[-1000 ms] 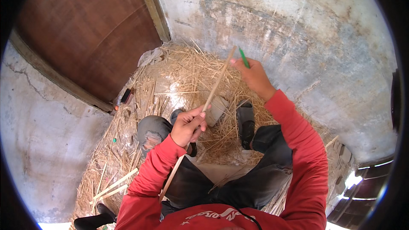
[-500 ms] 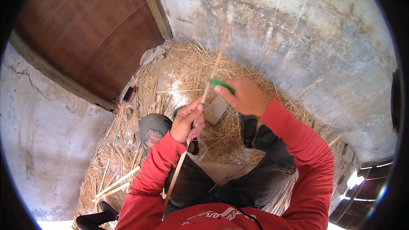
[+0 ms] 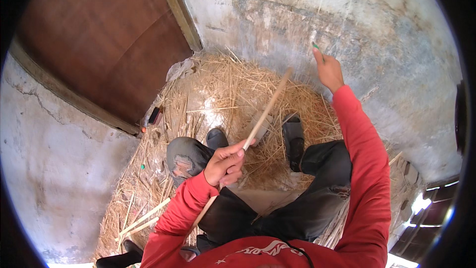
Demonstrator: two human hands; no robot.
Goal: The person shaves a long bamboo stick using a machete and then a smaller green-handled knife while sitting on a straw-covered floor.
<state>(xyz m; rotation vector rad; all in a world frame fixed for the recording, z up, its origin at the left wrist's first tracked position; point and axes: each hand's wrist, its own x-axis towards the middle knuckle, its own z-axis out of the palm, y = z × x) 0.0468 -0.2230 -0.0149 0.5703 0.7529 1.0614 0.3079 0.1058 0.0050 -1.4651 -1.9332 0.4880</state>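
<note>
A long, thin, pale wooden strip (image 3: 265, 111) runs slantwise from my lap up toward the wall. My left hand (image 3: 225, 165) is closed around it near its middle, and its lower end passes under my left forearm. My right hand (image 3: 329, 72) is stretched far forward and to the right, in front of the wall and apart from the strip. It grips a small green-handled tool (image 3: 315, 45), mostly hidden by the fingers, so I cannot make out its working end.
Straw-like shavings (image 3: 218, 79) cover the floor around my shoes. Several pale strips (image 3: 144, 218) lie at the left. A brown wooden door (image 3: 109, 34) stands at the far left, a stained wall (image 3: 367, 44) ahead. A small dark red object (image 3: 155, 115) lies by the door frame.
My right hand has swung forward and right with the green-handled tool, off the strip. My left hand and the strip have shifted slightly right and toward me, and the strip leans further right.
</note>
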